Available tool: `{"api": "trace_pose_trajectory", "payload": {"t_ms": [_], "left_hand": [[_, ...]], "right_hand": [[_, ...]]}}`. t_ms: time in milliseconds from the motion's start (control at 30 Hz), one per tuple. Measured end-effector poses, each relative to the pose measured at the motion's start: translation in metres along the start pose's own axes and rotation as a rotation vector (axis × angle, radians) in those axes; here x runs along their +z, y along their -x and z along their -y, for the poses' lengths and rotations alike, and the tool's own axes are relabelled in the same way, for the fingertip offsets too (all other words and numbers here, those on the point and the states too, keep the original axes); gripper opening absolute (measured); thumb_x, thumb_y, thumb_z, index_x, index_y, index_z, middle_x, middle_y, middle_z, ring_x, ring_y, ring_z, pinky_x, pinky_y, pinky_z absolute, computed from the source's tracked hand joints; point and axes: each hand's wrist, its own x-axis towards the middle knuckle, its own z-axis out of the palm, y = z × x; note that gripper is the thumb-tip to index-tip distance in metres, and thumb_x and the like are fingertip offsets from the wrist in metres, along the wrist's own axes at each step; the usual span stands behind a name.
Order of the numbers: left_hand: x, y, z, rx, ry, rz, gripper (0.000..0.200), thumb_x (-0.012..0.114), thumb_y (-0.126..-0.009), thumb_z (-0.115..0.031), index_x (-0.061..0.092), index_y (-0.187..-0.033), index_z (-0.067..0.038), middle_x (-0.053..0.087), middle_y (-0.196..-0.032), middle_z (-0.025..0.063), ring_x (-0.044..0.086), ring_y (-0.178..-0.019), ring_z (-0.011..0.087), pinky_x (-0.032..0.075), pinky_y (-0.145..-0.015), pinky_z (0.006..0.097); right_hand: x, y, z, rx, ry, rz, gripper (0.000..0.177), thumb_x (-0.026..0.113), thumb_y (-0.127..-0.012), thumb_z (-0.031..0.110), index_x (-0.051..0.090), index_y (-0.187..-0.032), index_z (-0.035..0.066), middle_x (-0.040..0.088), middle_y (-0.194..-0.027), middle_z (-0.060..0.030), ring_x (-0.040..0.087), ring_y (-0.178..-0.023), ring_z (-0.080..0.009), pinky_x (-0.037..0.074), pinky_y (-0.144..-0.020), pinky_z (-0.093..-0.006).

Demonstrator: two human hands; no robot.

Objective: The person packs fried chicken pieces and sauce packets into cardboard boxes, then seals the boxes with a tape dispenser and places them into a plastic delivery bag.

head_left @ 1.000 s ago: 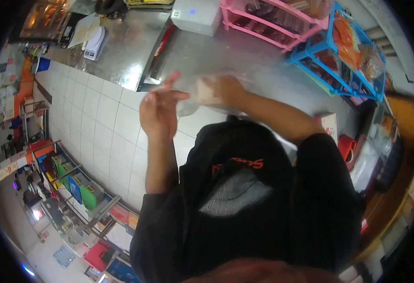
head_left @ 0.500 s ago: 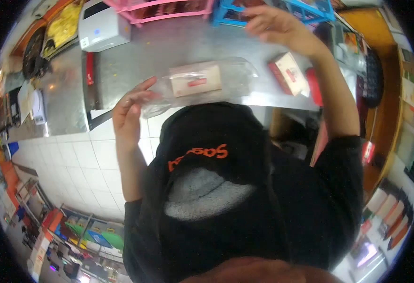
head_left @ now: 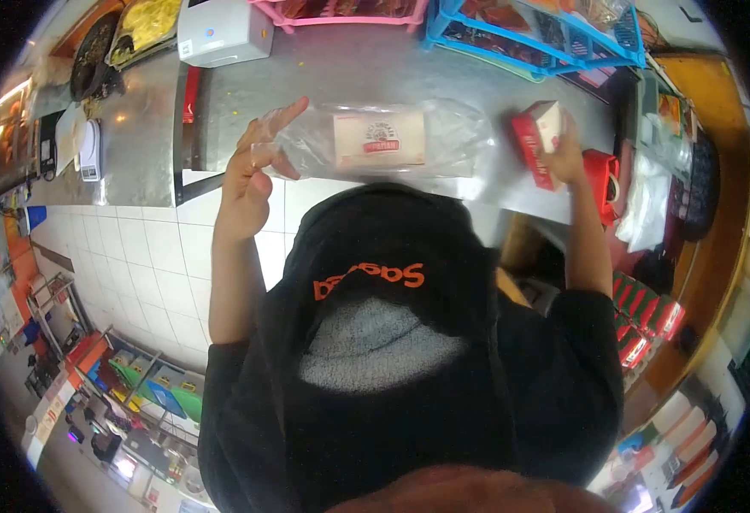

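Note:
A clear plastic bag (head_left: 464, 141) lies along the front edge of the metal counter. Inside it is a small white box (head_left: 381, 139) with red and dark print on top. My left hand (head_left: 251, 171) is at the bag's left end, its fingers spread around the loose plastic at the mouth and holding it. To the right of the bag, my right hand (head_left: 568, 156) grips a second box (head_left: 531, 145), with white top and red printed side. This box is tilted, and my fingers partly cover its right side.
A blue rack (head_left: 511, 53) and a pink rack (head_left: 341, 19) with packets stand at the back. At the back left is a white machine (head_left: 225, 34). A red pouch (head_left: 599, 184) lies right of my right hand, beside white plastic bags (head_left: 646, 201).
My right hand has come down from near the blue rack and taken hold of the red and white box. My left hand stays at the bag's mouth. The view has shifted slightly.

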Motion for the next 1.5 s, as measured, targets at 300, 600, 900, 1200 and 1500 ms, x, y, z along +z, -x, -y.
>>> {"api": "trace_pose_trajectory", "payload": {"t_ms": [300,600,900,1200,1500], "left_hand": [[0.008,0.003,0.001,-0.031,0.182,0.059,0.077,0.032,-0.088,-0.073,0.057,-0.065,-0.003,0.046,-0.137,0.028,0.039,-0.13,0.0327,0.016,-0.111,0.0399],[0.002,0.012,0.03,-0.056,0.465,-0.052,0.085,0.022,-0.083,-0.081,0.065,-0.073,-0.008,0.026,-0.146,0.0337,0.021,-0.143,0.0352,-0.002,-0.113,0.0488],[0.0,0.02,0.021,0.009,0.395,-0.027,0.079,0.024,-0.086,-0.077,0.069,-0.081,-0.013,0.029,-0.144,0.0351,0.021,-0.141,0.042,0.001,-0.113,0.0519],[0.01,0.038,0.034,-0.247,0.324,-0.255,0.048,0.049,-0.094,-0.049,0.064,-0.082,-0.004,0.05,-0.134,0.0256,0.041,-0.13,0.0358,0.021,-0.11,0.0485],[0.066,-0.013,-0.028,-0.212,-0.688,-0.935,0.039,0.068,-0.085,-0.028,0.053,-0.106,0.001,0.058,-0.107,0.0136,0.055,-0.097,0.0243,0.043,-0.084,0.0336]], "right_hand": [[-0.087,-0.014,0.23,-0.162,-1.016,0.347,0.085,0.085,-0.065,0.021,0.04,-0.135,0.002,0.057,-0.118,-0.0102,0.056,-0.107,-0.021,0.046,-0.094,-0.0353],[0.087,-0.046,0.321,-0.664,-0.723,0.299,0.099,0.085,-0.059,0.029,0.032,-0.139,0.002,0.043,-0.136,-0.0212,0.042,-0.129,-0.0319,0.035,-0.106,-0.0433],[0.146,-0.028,0.329,-0.511,0.581,0.519,0.084,0.069,-0.076,0.038,0.026,-0.149,0.029,0.045,-0.131,-0.0212,0.045,-0.12,-0.0392,0.035,-0.099,-0.0515],[0.053,-0.044,0.309,-0.405,0.78,0.902,0.053,0.067,-0.08,0.04,0.057,-0.125,0.015,0.061,-0.117,-0.0156,0.058,-0.11,-0.033,0.046,-0.09,-0.0415],[-0.045,0.08,0.174,-0.588,-0.267,-0.048,0.03,0.068,-0.078,0.008,0.059,-0.106,0.008,0.061,-0.1,-0.0115,0.06,-0.096,-0.0301,0.05,-0.082,-0.0402]]}}
